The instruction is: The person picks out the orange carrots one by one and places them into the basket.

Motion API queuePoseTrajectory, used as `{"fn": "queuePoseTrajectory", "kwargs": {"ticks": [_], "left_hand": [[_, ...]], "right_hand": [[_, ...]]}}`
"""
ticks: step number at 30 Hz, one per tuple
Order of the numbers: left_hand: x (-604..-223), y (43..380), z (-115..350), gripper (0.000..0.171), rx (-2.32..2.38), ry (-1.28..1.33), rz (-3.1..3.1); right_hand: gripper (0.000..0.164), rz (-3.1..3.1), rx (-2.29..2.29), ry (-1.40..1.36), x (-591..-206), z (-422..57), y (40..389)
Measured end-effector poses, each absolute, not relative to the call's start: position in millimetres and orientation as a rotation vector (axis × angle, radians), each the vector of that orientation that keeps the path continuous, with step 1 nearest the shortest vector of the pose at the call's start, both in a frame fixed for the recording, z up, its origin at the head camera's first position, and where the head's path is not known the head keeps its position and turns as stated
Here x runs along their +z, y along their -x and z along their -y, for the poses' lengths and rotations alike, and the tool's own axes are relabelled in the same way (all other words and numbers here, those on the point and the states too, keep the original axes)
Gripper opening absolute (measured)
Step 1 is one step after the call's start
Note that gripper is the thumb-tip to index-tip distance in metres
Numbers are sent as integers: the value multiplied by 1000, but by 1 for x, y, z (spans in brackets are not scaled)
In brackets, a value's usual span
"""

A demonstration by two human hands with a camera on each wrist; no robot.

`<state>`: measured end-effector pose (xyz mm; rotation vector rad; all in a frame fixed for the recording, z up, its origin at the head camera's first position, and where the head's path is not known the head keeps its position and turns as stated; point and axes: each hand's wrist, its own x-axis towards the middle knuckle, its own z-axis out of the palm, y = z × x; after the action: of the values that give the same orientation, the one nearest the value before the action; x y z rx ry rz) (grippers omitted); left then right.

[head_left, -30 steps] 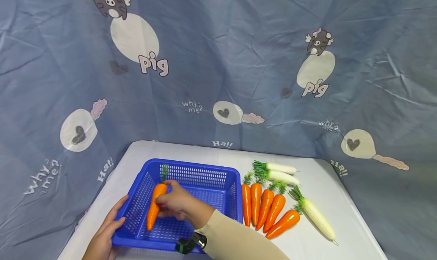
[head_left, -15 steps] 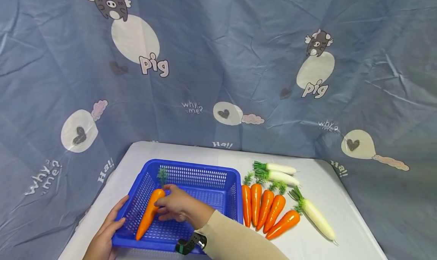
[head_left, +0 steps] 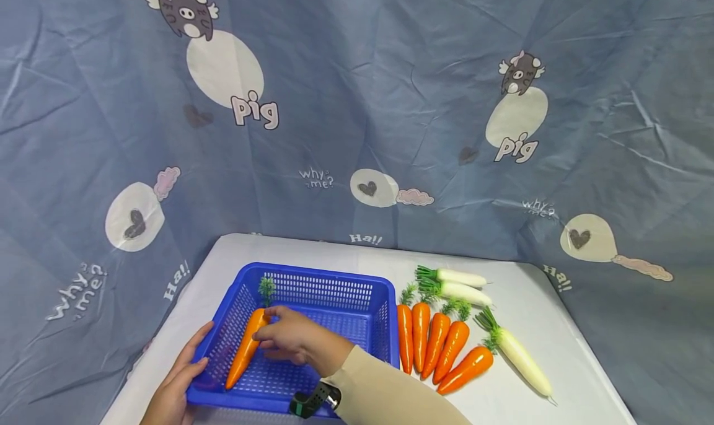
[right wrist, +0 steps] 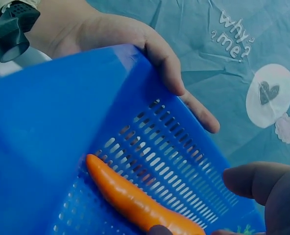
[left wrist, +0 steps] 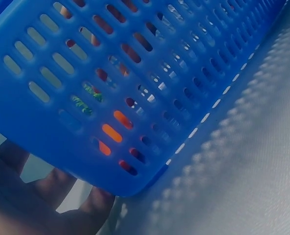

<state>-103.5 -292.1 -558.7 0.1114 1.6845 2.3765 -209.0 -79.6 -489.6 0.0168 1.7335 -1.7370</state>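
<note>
An orange carrot (head_left: 243, 352) with a green leafy top lies aslant inside the blue basket (head_left: 329, 273), along its left side. My right hand (head_left: 295, 337) is over the basket beside the carrot's thick end, its fingers loosely spread. In the right wrist view, one fingertip is close to the carrot (right wrist: 135, 203) and another finger stands apart from it; whether they touch it is unclear. My left hand (head_left: 177, 375) holds the basket's left rim near the front corner. The left wrist view shows these fingers against the perforated wall (left wrist: 130, 93).
Right of the basket, several carrots (head_left: 437, 344) lie side by side on the white table (head_left: 323, 251). Two white radishes (head_left: 457, 284) lie behind them, and another radish (head_left: 521, 360) farther right. A printed blue cloth (head_left: 334, 103) hangs behind the table.
The carrot has gone down from my right hand's grasp into the basket, its tip swinging toward the front left. My right hand's fingers have loosened. The left hand stays on the rim.
</note>
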Motion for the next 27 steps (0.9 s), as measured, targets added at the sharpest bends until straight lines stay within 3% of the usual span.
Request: {"fn": "queuePoseTrajectory", "kwargs": {"ticks": [16,27], "left_hand": [[-562,104,297,62,2370,-202,-1678],[-560,106,291,62,2362,-142,-1769]], "right_hand": [[44,-1671,-1856,68,-470,67,201],[48,-1555,-1887,143,-455,44,202]]}}
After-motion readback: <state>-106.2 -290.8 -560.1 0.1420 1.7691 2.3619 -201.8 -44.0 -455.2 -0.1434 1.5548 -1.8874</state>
